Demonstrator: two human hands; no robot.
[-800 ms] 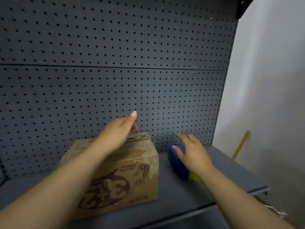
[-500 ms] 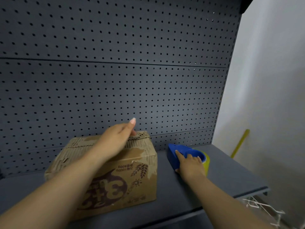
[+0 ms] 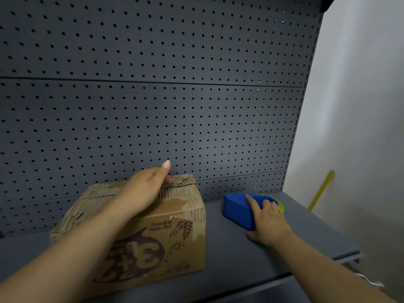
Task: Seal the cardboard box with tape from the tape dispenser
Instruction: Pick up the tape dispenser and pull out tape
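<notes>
Since earlier, right hand (image 3: 265, 221) has closed around tape dispenser (image 3: 238, 209); left hand (image 3: 142, 193) rests flat, fingers loose, atop cardboard box (image 3: 166, 237).

Box (image 3: 153, 226) left — dispenser (image 3: 237, 209) right

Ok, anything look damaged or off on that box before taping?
Yes. The cardboard box has its outer paper torn away along the top and upper front, baring the corrugation. Its printing also reads upside down, so it seems inverted.
</notes>
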